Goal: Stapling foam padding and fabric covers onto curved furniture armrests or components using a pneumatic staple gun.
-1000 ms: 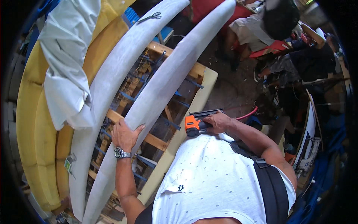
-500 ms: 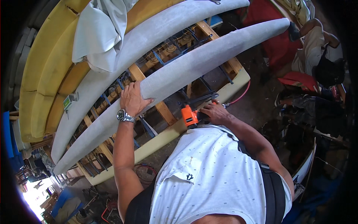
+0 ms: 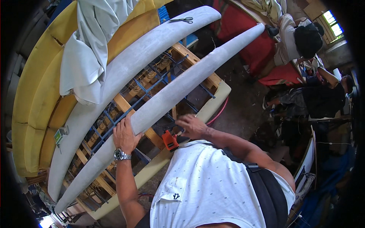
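My left hand (image 3: pixel 127 136), with a metal watch on its wrist, grips a long curved grey padded strip (image 3: pixel 167 102). Its fingers reach over the top and its thumb rests on the near side. My right hand (image 3: pixel 193 127) is apart from the strip, fingers spread and slightly blurred, beside an orange power tool (image 3: pixel 170 140), likely a staple gun. That tool sits at the near cream padded edge (image 3: pixel 152 162), close to my shirt. Under the strip is a wooden frame (image 3: pixel 123 104) with blue straps and metal springs.
Black scissors (image 3: pixel 182 19) and a small green-and-white device (image 3: pixel 59 136) lie on a second grey strip (image 3: pixel 125 60). White fabric (image 3: pixel 89 64) drapes over yellow foam (image 3: pixel 34 106). A red hose (image 3: pixel 219 111) runs beyond the frame. Two people work at the right, near red fabric (image 3: pixel 247 45).
My right hand has come off the orange tool, which it was touching before, and its fingers have spread. My left hand keeps its place on the strip. The whole view has shifted.
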`<action>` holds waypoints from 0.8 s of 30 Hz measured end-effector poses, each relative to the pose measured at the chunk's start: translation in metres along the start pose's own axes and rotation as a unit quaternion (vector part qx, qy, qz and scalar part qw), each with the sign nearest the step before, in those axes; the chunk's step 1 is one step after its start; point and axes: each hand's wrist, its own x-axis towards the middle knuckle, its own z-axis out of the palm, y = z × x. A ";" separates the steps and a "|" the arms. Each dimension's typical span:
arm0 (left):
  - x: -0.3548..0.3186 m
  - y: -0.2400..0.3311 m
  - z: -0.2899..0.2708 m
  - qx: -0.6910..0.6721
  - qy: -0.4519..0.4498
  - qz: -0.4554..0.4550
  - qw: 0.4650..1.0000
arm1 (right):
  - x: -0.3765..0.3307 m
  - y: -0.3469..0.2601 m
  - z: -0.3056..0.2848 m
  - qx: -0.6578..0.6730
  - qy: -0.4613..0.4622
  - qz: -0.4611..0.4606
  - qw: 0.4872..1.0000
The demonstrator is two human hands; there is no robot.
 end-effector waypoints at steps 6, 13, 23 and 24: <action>-0.058 -0.079 -0.038 0.007 -0.100 -0.090 0.991 | 0.059 0.003 -0.117 -0.204 0.229 0.042 0.951; -0.162 -0.216 -0.046 0.009 -0.094 -0.133 0.987 | 0.078 -0.001 -0.133 -0.245 0.104 0.098 0.959; -0.238 -0.228 -0.047 0.019 -0.089 -0.176 0.980 | 0.054 -0.013 -0.120 -0.272 0.116 -0.026 0.955; -0.241 -0.221 -0.049 0.016 -0.089 -0.180 0.979 | 0.055 -0.009 -0.121 -0.268 0.122 -0.040 0.955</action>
